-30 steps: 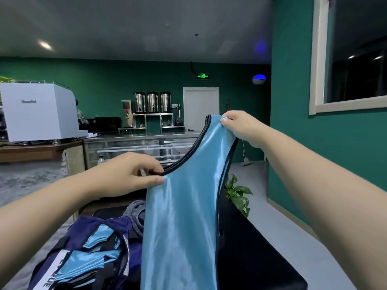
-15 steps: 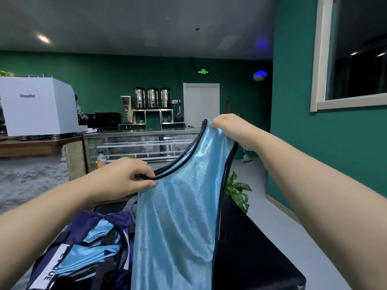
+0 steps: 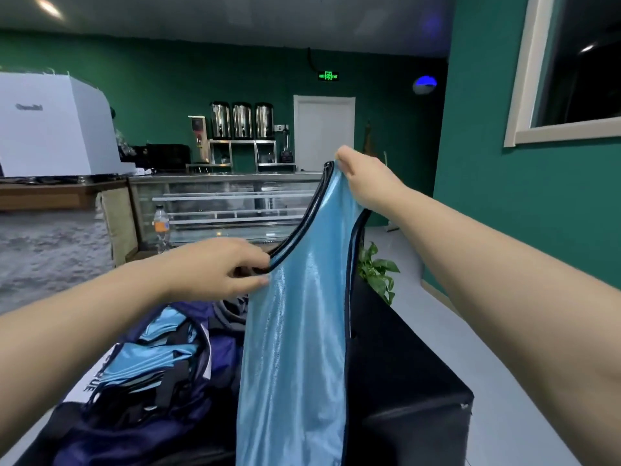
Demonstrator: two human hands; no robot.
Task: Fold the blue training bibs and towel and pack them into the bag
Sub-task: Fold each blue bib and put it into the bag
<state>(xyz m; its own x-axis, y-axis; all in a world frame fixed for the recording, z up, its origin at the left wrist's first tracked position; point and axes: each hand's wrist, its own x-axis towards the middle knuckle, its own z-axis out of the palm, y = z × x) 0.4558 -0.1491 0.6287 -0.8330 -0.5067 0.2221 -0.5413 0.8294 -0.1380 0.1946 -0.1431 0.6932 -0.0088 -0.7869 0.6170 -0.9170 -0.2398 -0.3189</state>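
A shiny light-blue training bib (image 3: 295,348) with black trim hangs lengthwise in the air in front of me. My right hand (image 3: 366,183) pinches its shoulder strap high up. My left hand (image 3: 218,270) pinches the black neckline edge lower and to the left. Below the left arm lies an open navy bag (image 3: 141,408) with white lettering, and more blue bibs (image 3: 151,358) lie folded inside it. A grey rolled cloth (image 3: 232,311), possibly the towel, peeks out behind the bag.
The bag rests on a black table (image 3: 403,381) whose right edge drops to a grey floor. A green plant (image 3: 378,270) stands past the table's far end. A glass counter (image 3: 218,203) with a bottle (image 3: 161,227) runs behind.
Both hands have shifted slightly right and down with the bib. The grips are unchanged and the cloth still hangs stretched between them.
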